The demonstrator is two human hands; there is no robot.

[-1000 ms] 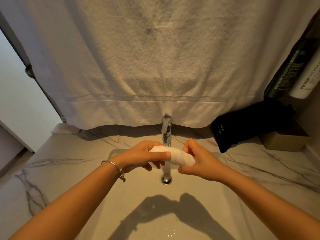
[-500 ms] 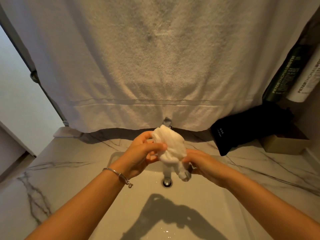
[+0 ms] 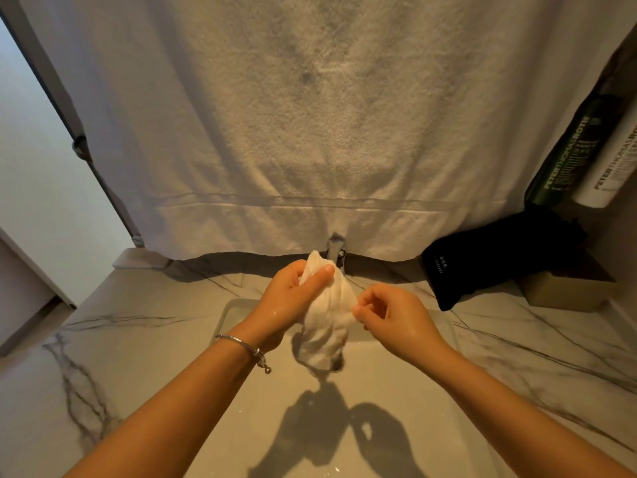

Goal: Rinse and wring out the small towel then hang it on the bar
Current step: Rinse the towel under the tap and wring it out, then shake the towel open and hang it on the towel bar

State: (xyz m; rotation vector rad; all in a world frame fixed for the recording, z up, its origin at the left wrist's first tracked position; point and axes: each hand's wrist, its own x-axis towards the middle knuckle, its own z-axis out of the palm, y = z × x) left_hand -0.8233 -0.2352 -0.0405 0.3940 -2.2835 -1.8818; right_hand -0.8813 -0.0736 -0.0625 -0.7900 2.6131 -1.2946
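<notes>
The small white towel (image 3: 327, 322) hangs crumpled and twisted over the sink basin (image 3: 396, 408), in front of the faucet (image 3: 336, 248). My left hand (image 3: 293, 298), with a bracelet at the wrist, grips its upper end between thumb and fingers. My right hand (image 3: 389, 315) pinches the towel's right edge with its fingertips. The towel's lower end dangles over the drain, hiding most of it. No bar is visible; a large towel covers the wall behind.
A big white towel (image 3: 310, 132) hangs down to just above the faucet. A black pouch (image 3: 489, 257) and a tan box (image 3: 565, 291) sit on the marble counter (image 3: 120, 357) at right, below two wall-mounted bottles (image 3: 586, 157). A doorway opens at left.
The towel went from a tight horizontal roll between both hands to a loose bundle hanging from my left hand. My right hand shifted from gripping its end to pinching its side.
</notes>
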